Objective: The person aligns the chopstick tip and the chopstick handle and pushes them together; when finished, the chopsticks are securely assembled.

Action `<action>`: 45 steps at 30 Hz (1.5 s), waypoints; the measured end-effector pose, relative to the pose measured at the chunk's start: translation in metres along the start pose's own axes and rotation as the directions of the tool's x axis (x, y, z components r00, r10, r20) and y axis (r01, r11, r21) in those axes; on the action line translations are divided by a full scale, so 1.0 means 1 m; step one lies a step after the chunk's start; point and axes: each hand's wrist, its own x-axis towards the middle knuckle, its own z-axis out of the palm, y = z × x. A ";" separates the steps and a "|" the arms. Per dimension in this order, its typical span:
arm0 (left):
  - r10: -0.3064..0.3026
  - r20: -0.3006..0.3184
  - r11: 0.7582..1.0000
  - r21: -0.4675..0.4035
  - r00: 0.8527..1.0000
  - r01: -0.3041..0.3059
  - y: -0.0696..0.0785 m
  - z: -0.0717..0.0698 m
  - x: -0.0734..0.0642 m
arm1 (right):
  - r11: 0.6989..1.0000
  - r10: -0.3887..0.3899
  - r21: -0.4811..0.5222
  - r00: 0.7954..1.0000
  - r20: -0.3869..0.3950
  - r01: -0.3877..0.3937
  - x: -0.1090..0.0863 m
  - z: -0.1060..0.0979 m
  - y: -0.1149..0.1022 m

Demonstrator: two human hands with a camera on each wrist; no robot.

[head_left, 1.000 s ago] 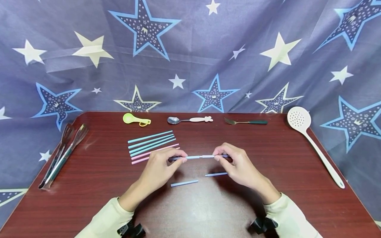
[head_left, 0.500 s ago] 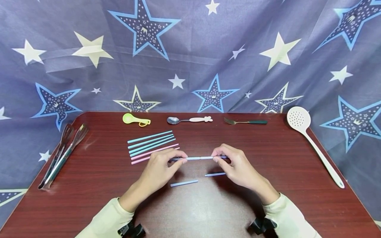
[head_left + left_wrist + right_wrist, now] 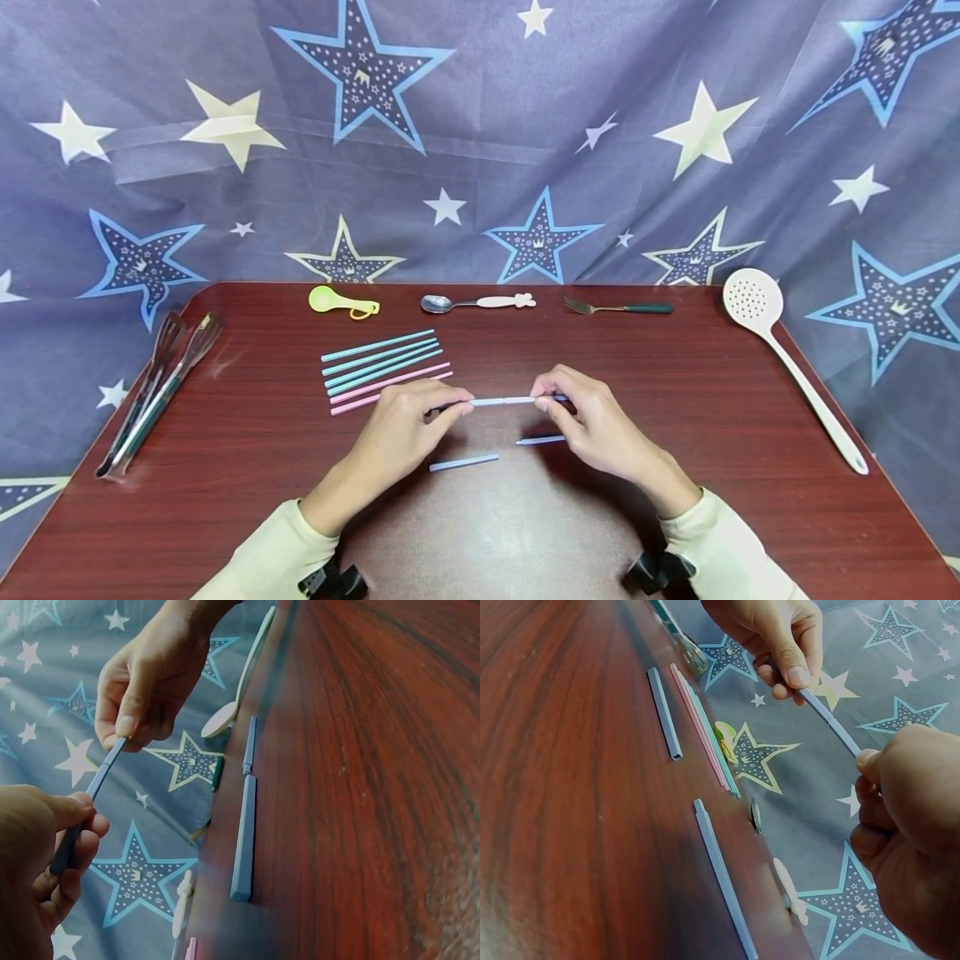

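Note:
In the head view my left hand (image 3: 408, 421) pinches one half of a blue two-piece chopstick (image 3: 487, 402) between thumb and fingers. My right hand (image 3: 596, 417) pinches the other blue half (image 3: 519, 400). The halves lie in one line above the table, and their inner ends meet at a narrow joint between the hands; how deep one sits in the other is not clear. Below them on the table lie two more blue halves: a thicker one (image 3: 244, 840) with a square end and one with a small peg (image 3: 721, 866) at its end.
Several teal chopsticks (image 3: 382, 354) and pink chopsticks (image 3: 393, 378) lie beside the left hand, partly covered by it. Along the back are a green measuring spoon (image 3: 337, 300), a spoon (image 3: 480, 302) and a fork (image 3: 618, 307). A whisk (image 3: 161, 350) lies left, a white skimmer (image 3: 795, 362) right.
My right hand has moved slightly left and toward me, bringing its half closer to the left one. Both halves sit a little lower. The left hand has hardly moved.

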 end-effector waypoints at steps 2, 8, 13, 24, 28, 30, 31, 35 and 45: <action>0.011 -0.003 1.000 0.001 1.000 -0.011 0.000 0.000 0.000 | 1.000 -0.005 0.000 1.000 0.000 0.005 0.000 0.001 0.000; 0.032 -0.017 0.999 -0.006 0.999 -0.032 -0.001 0.003 -0.002 | 1.000 -0.007 -0.001 1.000 -0.007 0.007 -0.001 0.004 -0.001; 0.038 -0.027 0.999 -0.023 0.999 -0.038 -0.004 0.005 -0.003 | 1.000 -0.014 0.006 1.000 -0.022 0.014 -0.001 0.007 0.000; 0.001 0.012 1.000 -0.002 1.000 -0.001 -0.003 -0.002 -0.005 | 0.997 0.070 0.041 0.997 0.028 -0.071 0.001 0.000 -0.001; -0.029 0.012 0.999 0.014 1.000 0.028 -0.007 -0.008 -0.010 | 0.995 0.095 0.037 0.995 0.023 -0.096 -0.001 -0.004 0.002; -0.041 0.003 0.999 0.029 0.999 0.041 -0.010 -0.013 -0.014 | 0.994 0.107 0.031 0.994 0.015 -0.107 -0.003 -0.007 0.004; -0.050 0.000 0.998 0.036 0.999 0.050 -0.012 -0.015 -0.016 | 0.993 0.113 0.031 0.993 0.014 -0.114 -0.004 -0.008 0.006; -0.082 -0.017 0.995 0.058 0.996 0.083 -0.022 -0.026 -0.027 | 0.989 0.147 0.026 0.989 0.007 -0.147 -0.010 -0.011 0.012; -0.118 -0.083 0.982 0.141 0.990 0.129 -0.046 -0.045 -0.047 | 0.985 0.174 0.003 0.984 0.032 -0.174 -0.028 -0.011 0.027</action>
